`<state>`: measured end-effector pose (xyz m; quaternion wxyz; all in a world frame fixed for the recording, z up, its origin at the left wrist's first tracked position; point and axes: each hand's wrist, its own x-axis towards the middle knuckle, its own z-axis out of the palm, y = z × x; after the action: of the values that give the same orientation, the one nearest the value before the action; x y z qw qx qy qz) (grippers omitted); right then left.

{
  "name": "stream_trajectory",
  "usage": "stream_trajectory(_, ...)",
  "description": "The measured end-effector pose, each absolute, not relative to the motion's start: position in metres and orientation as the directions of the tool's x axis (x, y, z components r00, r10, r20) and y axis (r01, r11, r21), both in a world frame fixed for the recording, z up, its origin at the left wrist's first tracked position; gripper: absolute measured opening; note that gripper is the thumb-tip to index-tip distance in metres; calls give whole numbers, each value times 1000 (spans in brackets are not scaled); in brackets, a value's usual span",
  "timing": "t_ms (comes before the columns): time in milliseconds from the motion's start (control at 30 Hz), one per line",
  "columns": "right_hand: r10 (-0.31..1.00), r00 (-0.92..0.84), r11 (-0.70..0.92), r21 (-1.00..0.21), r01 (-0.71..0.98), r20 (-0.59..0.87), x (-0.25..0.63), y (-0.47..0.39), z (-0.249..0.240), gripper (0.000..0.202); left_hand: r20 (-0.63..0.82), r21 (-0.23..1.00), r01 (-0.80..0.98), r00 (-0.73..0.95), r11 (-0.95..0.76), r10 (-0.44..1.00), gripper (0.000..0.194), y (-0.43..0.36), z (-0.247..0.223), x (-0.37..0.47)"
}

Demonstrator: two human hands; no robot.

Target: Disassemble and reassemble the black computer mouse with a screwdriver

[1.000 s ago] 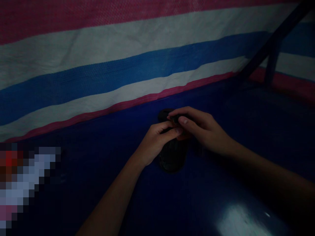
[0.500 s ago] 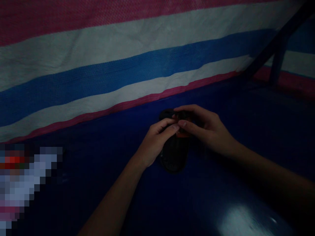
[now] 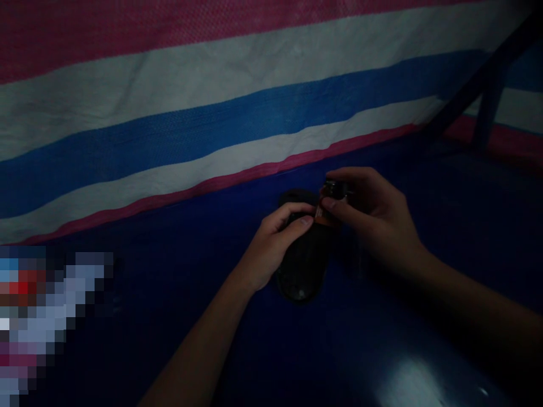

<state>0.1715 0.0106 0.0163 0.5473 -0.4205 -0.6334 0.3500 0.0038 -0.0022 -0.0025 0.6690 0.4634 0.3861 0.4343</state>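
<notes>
A black, rounded, elongated object (image 3: 302, 271) lies on the dark blue surface (image 3: 169, 294) in the middle of the view. Above its upper right part, my right hand (image 3: 377, 215) pinches a small dark item with an orange-brown band (image 3: 327, 213) between thumb and fingers. My left hand (image 3: 275, 240) reaches over the black object from the left, thumb and fingers curved toward each other beside the banded item. Whether the left fingertips grip anything is too dark to tell.
Behind the surface hangs a red, white and blue striped sheet (image 3: 237, 135). A dark slanted frame bar (image 3: 479, 79) stands at the upper right. Something pixelated (image 3: 55, 316) lies at the lower left.
My right hand has moved up and to the right with the banded item, drawing away from my left fingertips. More of the item shows. The left hand has barely shifted.
</notes>
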Motion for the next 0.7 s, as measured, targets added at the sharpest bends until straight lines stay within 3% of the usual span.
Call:
stream_trajectory(133, 976, 15, 218, -974, -65, 217, 172, 14, 23, 41, -155, 947, -219, 329, 235, 932, 18, -3, -2, 4)
stream_trajectory(233, 997, 23, 75, -980, -186, 72, 173, 16, 30, 33, -160, 949, -209, 318, 234, 935, 19, -2, -2, 4)
stream_trajectory(333, 998, -3, -62, -951, -303, -64, 174, 17, 36, 23, -167, 954, -191, 310, 233, 936, 20, -2, -2, 4)
stream_trajectory(467, 970, -78, -242, -870, -430, -231, 175, 17, 39, 25, -163, 953, -196, 308, 230, 937, 20, -2, -2, 5)
stream_trajectory(700, 954, -131, -299, -815, -497, -270, 178, 17, 39, 18, -171, 952, -192, 314, 239, 934, 19, -3, 0, 5)
